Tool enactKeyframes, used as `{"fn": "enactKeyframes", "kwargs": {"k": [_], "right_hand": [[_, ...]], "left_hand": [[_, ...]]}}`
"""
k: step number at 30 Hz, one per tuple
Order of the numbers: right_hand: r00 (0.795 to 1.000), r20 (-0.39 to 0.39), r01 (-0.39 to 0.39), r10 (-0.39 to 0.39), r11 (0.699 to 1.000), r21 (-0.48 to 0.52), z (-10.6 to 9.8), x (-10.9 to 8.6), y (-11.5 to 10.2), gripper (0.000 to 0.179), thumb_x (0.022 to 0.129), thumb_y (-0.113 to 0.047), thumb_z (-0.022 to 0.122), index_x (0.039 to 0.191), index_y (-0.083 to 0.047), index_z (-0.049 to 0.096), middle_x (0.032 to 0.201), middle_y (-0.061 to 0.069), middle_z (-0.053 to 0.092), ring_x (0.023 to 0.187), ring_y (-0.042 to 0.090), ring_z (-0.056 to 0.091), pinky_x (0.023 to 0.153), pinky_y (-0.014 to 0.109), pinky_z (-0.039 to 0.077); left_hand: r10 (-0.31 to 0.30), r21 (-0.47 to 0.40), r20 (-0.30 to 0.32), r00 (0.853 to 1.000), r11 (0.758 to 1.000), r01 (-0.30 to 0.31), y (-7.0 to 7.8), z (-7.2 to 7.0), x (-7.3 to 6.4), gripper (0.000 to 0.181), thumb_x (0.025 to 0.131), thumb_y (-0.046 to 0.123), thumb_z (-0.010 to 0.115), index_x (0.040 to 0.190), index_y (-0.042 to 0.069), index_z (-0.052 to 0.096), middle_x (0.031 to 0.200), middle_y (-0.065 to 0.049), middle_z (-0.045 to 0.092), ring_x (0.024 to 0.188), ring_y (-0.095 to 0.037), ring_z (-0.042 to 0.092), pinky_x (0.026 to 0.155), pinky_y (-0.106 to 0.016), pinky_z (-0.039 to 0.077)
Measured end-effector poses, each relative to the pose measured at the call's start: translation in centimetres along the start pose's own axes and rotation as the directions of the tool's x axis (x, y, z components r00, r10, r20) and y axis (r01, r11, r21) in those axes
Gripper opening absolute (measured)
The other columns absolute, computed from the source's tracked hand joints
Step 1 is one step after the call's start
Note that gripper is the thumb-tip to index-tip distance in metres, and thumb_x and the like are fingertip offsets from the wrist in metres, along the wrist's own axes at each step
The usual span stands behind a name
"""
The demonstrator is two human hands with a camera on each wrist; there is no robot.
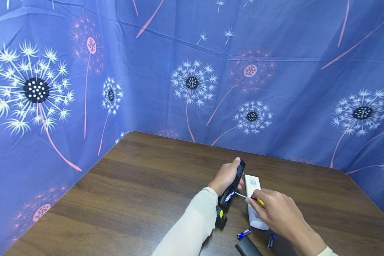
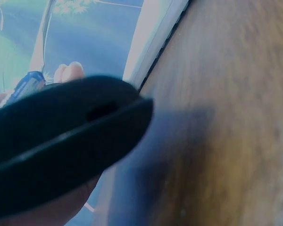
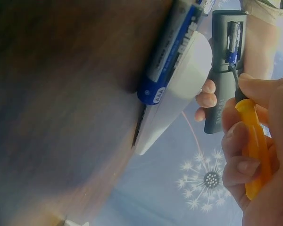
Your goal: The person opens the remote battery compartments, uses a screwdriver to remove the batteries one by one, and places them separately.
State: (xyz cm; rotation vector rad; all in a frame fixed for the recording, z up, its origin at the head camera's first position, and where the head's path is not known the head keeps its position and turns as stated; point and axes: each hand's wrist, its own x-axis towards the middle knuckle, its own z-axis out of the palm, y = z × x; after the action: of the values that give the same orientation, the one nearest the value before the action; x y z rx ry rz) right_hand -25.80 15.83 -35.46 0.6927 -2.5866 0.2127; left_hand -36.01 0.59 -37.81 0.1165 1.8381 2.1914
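Observation:
My left hand (image 1: 227, 177) grips a black remote control (image 1: 239, 174), its battery compartment uncovered. Inside the compartment lies a blue and silver battery (image 3: 234, 42). My right hand (image 1: 280, 211) holds a screwdriver (image 3: 255, 148) by its yellow handle, fingers curled round it. The thin metal shaft reaches to one end of that battery, where the tip seems to touch. Up close in the left wrist view, the remote's dark end (image 2: 99, 117) hides most of my left hand. On the table beside the black remote lies a white remote control (image 1: 254, 213).
Two loose blue batteries, one on the left (image 1: 244, 234) and one on the right (image 1: 271, 241), lie near the white remote. A dark rounded object (image 1: 248, 247) is cut off by the bottom edge. By my left wrist sits a small black item (image 1: 221, 220) with a yellow patch.

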Motion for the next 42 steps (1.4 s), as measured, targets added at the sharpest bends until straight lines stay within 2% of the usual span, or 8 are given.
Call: {"fn": "enactKeyframes", "kwargs": {"k": [3, 10, 20, 28, 35, 42], "right_hand": [[1.000, -0.003, -0.004, 0.004, 1.000, -0.001, 0.0, -0.1, 0.0, 0.023, 0.086, -0.026, 0.080, 0.075, -0.028, 0.060, 0.061, -0.023, 0.039, 0.050, -0.005, 0.032, 0.044, 0.020, 0.029], [0.995, 0.063, -0.078, 0.078, 0.997, -0.003, -0.2, -0.2, -0.3, 0.023, 0.091, -0.029, 0.076, 0.075, -0.028, 0.060, 0.062, -0.021, 0.041, 0.051, -0.003, 0.034, 0.045, 0.021, 0.030], [0.994, 0.051, -0.093, 0.093, 0.996, -0.003, -0.5, -0.4, -0.4, 0.018, 0.090, -0.029, 0.077, 0.078, -0.027, 0.063, 0.065, -0.022, 0.045, 0.052, -0.003, 0.036, 0.046, 0.021, 0.031], [0.982, 0.117, -0.151, 0.151, 0.988, -0.008, -1.0, -0.5, -0.5, 0.015, 0.090, -0.029, 0.076, 0.081, -0.025, 0.066, 0.066, -0.019, 0.048, 0.053, 0.000, 0.038, 0.047, 0.023, 0.033], [0.963, 0.178, -0.203, 0.201, 0.979, -0.009, -1.2, -0.7, -0.6, 0.012, 0.090, -0.029, 0.076, 0.085, -0.023, 0.068, 0.067, -0.016, 0.051, 0.055, 0.003, 0.040, 0.048, 0.024, 0.033], [0.962, 0.182, -0.203, 0.201, 0.979, -0.010, -1.3, -1.0, -0.5, 0.010, 0.090, -0.029, 0.077, 0.087, -0.023, 0.070, 0.070, -0.016, 0.057, 0.056, 0.002, 0.042, 0.049, 0.023, 0.035]], "left_hand": [[0.002, -0.018, 0.007, 1.000, 1.000, -0.002, 0.0, 0.0, 0.1, 0.066, 0.104, 0.051, 0.040, 0.102, -0.010, 0.064, 0.062, -0.009, 0.058, 0.045, -0.014, 0.053, 0.046, -0.025, 0.049], [0.004, -0.030, 0.004, 1.000, 1.000, -0.004, -0.1, 0.0, 0.2, 0.067, 0.104, 0.050, 0.040, 0.104, -0.013, 0.064, 0.061, -0.008, 0.057, 0.044, -0.013, 0.054, 0.044, -0.023, 0.048], [0.007, -0.005, -0.009, 1.000, 1.000, -0.007, -0.2, 0.0, 0.3, 0.067, 0.104, 0.051, 0.039, 0.104, -0.011, 0.064, 0.061, -0.009, 0.058, 0.044, -0.013, 0.054, 0.045, -0.023, 0.048], [0.003, -0.005, -0.018, 1.000, 1.000, -0.003, -0.4, 0.0, 0.3, 0.066, 0.105, 0.051, 0.037, 0.103, -0.010, 0.064, 0.062, -0.009, 0.059, 0.044, -0.014, 0.054, 0.046, -0.024, 0.049], [-0.008, 0.012, -0.019, 1.000, 1.000, 0.008, -0.3, 0.0, 0.2, 0.065, 0.106, 0.050, 0.035, 0.105, -0.009, 0.063, 0.063, -0.010, 0.061, 0.046, -0.014, 0.056, 0.051, -0.029, 0.054], [-0.003, 0.024, -0.017, 1.000, 1.000, 0.003, -0.3, -0.1, 0.2, 0.068, 0.107, 0.050, 0.034, 0.105, -0.010, 0.064, 0.063, -0.010, 0.061, 0.045, -0.014, 0.057, 0.049, -0.027, 0.052]]}}
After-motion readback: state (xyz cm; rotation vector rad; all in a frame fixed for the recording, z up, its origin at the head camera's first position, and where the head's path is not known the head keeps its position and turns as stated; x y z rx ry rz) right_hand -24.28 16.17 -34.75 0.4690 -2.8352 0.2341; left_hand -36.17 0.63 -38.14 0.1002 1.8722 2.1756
